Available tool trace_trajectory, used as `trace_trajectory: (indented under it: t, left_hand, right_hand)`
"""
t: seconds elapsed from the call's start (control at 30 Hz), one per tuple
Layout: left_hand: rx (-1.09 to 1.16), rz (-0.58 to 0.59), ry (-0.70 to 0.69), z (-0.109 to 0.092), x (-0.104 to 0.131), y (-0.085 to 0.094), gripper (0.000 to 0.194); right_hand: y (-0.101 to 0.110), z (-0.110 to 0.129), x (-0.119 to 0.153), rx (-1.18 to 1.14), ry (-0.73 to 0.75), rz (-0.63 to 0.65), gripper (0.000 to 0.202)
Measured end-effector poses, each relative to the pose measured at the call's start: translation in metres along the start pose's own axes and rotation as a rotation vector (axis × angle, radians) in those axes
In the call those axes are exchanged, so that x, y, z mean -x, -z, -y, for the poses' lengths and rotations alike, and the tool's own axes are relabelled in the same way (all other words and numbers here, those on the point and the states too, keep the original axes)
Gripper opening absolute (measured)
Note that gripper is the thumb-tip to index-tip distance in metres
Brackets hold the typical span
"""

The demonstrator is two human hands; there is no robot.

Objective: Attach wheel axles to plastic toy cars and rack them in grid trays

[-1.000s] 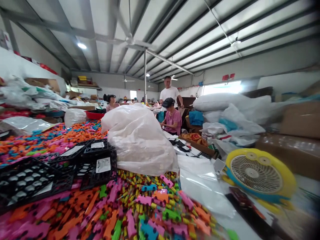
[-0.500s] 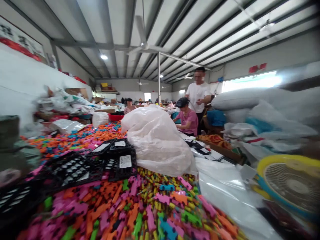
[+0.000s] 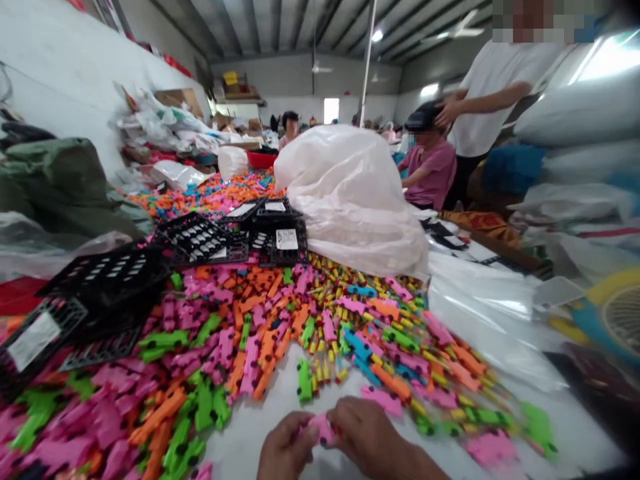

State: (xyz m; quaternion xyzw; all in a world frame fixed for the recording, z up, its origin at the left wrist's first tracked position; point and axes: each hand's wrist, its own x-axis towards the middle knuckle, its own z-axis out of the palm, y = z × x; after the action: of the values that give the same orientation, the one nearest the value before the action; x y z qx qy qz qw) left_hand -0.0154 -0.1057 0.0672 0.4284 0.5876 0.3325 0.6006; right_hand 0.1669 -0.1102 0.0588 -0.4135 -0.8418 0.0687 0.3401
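Note:
Low in the head view, my left hand (image 3: 290,443) and my right hand (image 3: 370,433) meet over the white tabletop. Both are closed on a small pink toy car (image 3: 323,429), one at each end. A reddish bit shows by my right fingertips, too covered to make out. Just beyond my hands lie a green toy car (image 3: 304,380) and a pink toy car (image 3: 383,400). Small yellow-and-red pieces (image 3: 327,363) are scattered among them. Heaps of pink, orange and green toy cars (image 3: 170,413) spread to the left.
Black plastic trays (image 3: 115,273) lie on the heap at left. A large white plastic bag (image 3: 355,200) stands in the middle, with clear plastic sheets (image 3: 480,320) to its right. A yellow-and-blue fan (image 3: 613,313) is at the right edge. Co-workers (image 3: 430,163) are beyond.
The view has tilted down and turned left. My two hands and the pink toy car between them have come into sight at the bottom. The standing person's hands now reach the seated person's cap.

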Motion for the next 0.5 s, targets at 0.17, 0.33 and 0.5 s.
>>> trace_trajectory:
  t: [0.17,0.33,0.5]
  left_hand:
    - [0.033,0.129,0.157,0.000,-0.006,0.005,0.059]
    - [-0.008,0.094,0.133,-0.024,0.003,-0.001,0.053]
    - [-0.020,0.069,0.072,-0.045,0.006,-0.006,0.042]
  right_hand:
    - [-0.013,-0.005,0.006,0.050,0.092,0.009,0.037]
    - [0.001,-0.014,0.000,-0.201,-0.110,0.124,0.033]
    - [0.018,-0.020,-0.017,-0.310,-0.141,0.165,0.030]
